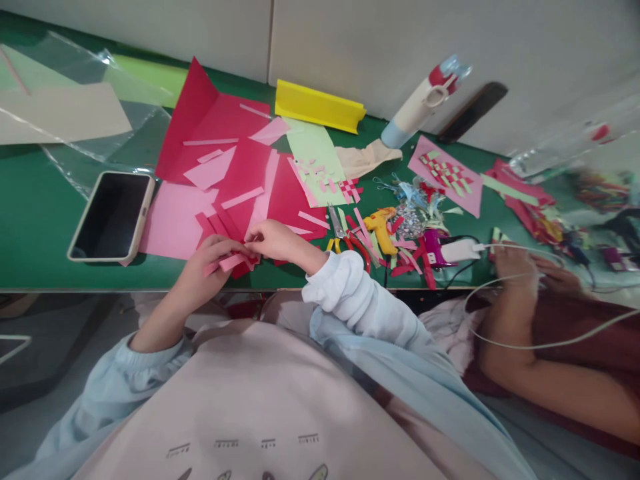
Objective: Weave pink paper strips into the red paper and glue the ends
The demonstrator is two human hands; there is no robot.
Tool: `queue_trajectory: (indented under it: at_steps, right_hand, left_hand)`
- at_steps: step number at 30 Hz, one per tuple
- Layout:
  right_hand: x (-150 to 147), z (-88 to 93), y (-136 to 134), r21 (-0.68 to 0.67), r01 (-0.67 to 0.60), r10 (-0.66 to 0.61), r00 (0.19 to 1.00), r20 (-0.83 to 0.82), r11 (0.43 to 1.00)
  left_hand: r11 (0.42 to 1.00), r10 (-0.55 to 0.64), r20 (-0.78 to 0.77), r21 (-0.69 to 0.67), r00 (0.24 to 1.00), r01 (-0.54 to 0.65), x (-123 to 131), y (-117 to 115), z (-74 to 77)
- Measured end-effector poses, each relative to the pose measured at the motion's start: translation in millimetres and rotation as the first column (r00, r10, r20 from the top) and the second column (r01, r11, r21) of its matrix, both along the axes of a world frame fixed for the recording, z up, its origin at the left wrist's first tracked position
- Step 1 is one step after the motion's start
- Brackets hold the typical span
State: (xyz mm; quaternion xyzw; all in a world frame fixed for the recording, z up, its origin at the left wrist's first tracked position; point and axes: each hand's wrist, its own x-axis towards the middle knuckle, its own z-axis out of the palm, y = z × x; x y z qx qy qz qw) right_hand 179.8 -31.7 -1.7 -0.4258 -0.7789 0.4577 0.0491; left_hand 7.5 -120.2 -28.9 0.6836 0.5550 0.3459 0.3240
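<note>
Paper strips [231, 261] in pink and red lie between both hands at the near edge of a green table [30, 200], one pink strip slanting from lower left to upper right. The left hand [197, 273], nearer it, curls its fingers around them; the right hand [275, 241] pinches at their right end, contact partly hidden.

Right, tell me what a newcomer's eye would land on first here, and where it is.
Probably the red paper spread across the middle of the green table, with the left hand holding pink paper strips at the near edge and the right hand meeting it there. Next might come the bright yellow folded piece at the back, near the wall, and the yellow glue gun to the right.
</note>
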Motion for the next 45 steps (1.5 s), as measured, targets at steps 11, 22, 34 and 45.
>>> queue_trajectory:
  at_steps: [11,22,34,45]
  right_hand:
    - [7,-20.6,9,-0.130,0.013,-0.034,0.987,-0.160,0.991]
    - [37,13.6,15,-0.371,0.325,-0.372,0.926,-0.061,0.870]
    - [29,18.2,4,0.292,-0.081,0.054,0.994,0.099,0.953]
    - [20,10.2,5,0.211,-0.204,0.191,0.978,0.079,0.956]
  left_hand:
    - [0.987,0.074,0.037,-0.145,0.997,-0.068,-1,-1,-8.8]
    - [0.986,0.090,0.060,-0.143,0.994,-0.081,2,-2,-6.3]
    - [0.985,0.136,0.069,-0.114,0.988,-0.127,4,-3,-4.3]
    - [0.989,0.120,0.042,-0.096,0.992,-0.116,5,-3,0.2]
